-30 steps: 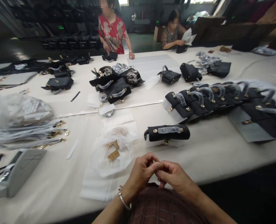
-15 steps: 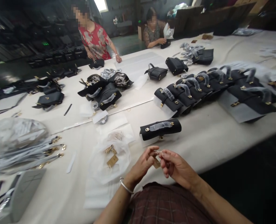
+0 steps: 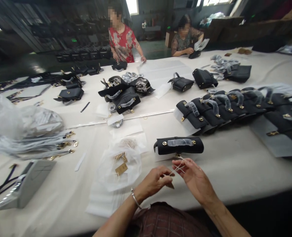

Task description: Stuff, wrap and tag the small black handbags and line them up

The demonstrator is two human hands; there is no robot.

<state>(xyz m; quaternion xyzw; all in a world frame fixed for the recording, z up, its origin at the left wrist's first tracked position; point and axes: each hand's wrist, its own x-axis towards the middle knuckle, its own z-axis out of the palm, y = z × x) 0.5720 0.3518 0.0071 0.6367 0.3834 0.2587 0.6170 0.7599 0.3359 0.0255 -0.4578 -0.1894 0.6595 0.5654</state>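
My left hand (image 3: 158,179) pinches a brown hang tag (image 3: 170,185) by its pale string (image 3: 177,169). The tag dangles under my fingertips. My right hand (image 3: 194,176) has its fingers in the other end of the string, which stretches crossed between both hands. Just beyond them a black handbag (image 3: 179,145) lies on the table, with gold rings and a plastic-wrapped handle (image 3: 179,142). To the left, more brown hang tags (image 3: 121,169) with strings rest on a crumpled clear plastic bag (image 3: 106,176).
A row of black handbags (image 3: 211,110) runs along the right. Wrapped straps with gold clasps (image 3: 49,144) and a grey box (image 3: 28,184) are at left. More handbags (image 3: 126,98) lie mid-table. Two people (image 3: 123,39) work across the table (image 3: 141,204).
My hands have drawn apart, and the string now shows stretched and crossed between them. The view has swung left, so the tabletop things appear farther right.
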